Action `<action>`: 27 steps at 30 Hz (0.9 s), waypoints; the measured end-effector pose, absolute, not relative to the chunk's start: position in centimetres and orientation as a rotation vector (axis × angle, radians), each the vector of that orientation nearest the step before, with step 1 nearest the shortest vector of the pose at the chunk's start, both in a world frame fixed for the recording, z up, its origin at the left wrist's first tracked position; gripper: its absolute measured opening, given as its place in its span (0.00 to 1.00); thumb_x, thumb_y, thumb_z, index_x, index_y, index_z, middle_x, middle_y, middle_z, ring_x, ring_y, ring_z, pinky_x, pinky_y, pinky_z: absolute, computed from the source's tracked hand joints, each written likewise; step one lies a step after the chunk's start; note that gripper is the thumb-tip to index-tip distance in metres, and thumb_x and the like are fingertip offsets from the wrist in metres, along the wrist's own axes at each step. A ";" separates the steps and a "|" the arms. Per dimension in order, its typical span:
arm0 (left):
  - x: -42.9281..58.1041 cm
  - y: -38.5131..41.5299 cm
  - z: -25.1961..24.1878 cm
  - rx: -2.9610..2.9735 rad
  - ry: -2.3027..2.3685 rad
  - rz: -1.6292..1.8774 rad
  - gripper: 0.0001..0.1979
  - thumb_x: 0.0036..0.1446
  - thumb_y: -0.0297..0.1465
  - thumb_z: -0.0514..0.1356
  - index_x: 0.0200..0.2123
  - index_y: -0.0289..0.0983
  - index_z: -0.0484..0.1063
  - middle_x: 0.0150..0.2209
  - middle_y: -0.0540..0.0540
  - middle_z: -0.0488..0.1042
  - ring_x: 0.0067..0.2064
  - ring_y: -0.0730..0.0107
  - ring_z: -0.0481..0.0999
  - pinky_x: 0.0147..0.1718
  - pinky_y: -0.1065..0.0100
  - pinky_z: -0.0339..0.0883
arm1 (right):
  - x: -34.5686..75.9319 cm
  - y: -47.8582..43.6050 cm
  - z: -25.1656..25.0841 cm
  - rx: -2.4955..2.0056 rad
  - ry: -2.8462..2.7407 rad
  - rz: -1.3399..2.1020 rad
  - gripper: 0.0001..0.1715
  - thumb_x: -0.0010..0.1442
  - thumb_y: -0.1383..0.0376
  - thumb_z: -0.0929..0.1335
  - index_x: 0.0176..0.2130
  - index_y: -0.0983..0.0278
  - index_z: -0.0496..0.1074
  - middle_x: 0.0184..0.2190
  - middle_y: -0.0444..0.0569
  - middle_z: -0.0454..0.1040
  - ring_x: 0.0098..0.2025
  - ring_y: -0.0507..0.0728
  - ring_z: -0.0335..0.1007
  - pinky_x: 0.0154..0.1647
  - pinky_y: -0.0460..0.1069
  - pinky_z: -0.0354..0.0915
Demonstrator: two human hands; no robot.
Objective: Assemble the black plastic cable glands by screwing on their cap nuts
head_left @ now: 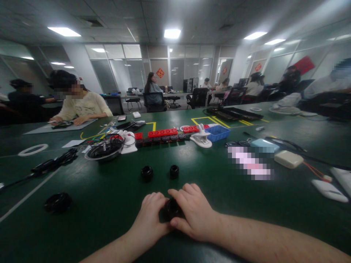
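Note:
Both hands meet near the front of the green table around a dark, hollow, ring-shaped part [173,209]. My left hand [150,215] closes on its left side, with the thumb low in front. From the right, my right hand [194,212] wraps its fingers over the part, and its thumb presses near the front. Much of the part is hidden by the fingers. Just beyond the hands stand two small glossy black ring-shaped pieces, one on the left [147,174] and one on the right [174,171]. A wider black ring-shaped piece [57,203] lies far to the left.
Across the table runs a row of red and black blocks [163,133], with a white clamp stand [202,138] and a blue bin [218,133] beside it. A metal bowl [102,151] holds cables. At right lie a light-blue box [264,145] and a cream box [288,159]. A person [82,106] works opposite.

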State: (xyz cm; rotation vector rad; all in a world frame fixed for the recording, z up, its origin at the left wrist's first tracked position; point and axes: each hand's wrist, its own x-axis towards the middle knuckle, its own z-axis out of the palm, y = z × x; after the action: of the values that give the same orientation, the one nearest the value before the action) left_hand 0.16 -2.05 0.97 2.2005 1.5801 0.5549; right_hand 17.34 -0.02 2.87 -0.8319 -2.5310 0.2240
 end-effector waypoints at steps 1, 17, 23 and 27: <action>0.2 -2.1 1.0 2.198 1.585 0.550 0.13 0.43 0.40 0.61 0.27 0.37 0.66 0.30 0.48 0.66 0.34 0.63 0.64 0.35 0.63 0.57 | 17.3 0.0 2.9 -0.826 -2.518 0.223 0.41 0.58 0.43 0.47 0.50 0.70 0.62 0.35 0.55 0.68 0.35 0.59 0.56 0.36 0.55 0.51; 0.3 -2.2 1.5 2.164 1.591 0.533 0.10 0.41 0.35 0.62 0.29 0.38 0.68 0.30 0.49 0.66 0.35 0.64 0.64 0.36 0.64 0.56 | 17.2 -0.8 3.4 -0.916 -2.453 0.408 0.21 0.57 0.60 0.62 0.49 0.66 0.62 0.41 0.51 0.69 0.40 0.58 0.57 0.42 0.54 0.51; 0.3 -2.2 1.3 2.165 1.593 0.550 0.09 0.42 0.34 0.62 0.28 0.37 0.67 0.29 0.50 0.64 0.34 0.65 0.63 0.34 0.65 0.56 | 17.0 -0.6 3.8 -0.992 -2.436 0.514 0.10 0.57 0.63 0.63 0.41 0.61 0.67 0.36 0.45 0.70 0.38 0.55 0.58 0.40 0.51 0.52; 0.3 -2.3 1.2 2.182 1.594 0.554 0.10 0.42 0.34 0.62 0.28 0.37 0.67 0.29 0.50 0.64 0.33 0.65 0.63 0.34 0.65 0.55 | 17.0 -0.7 4.0 -1.023 -2.442 0.463 0.11 0.56 0.61 0.64 0.40 0.61 0.68 0.36 0.46 0.68 0.39 0.56 0.57 0.40 0.52 0.52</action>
State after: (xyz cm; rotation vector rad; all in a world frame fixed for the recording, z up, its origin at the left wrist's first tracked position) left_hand 0.34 -2.27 1.22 2.1820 1.5939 0.5543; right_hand 17.03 -0.70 3.95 -1.0232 -2.4418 0.4629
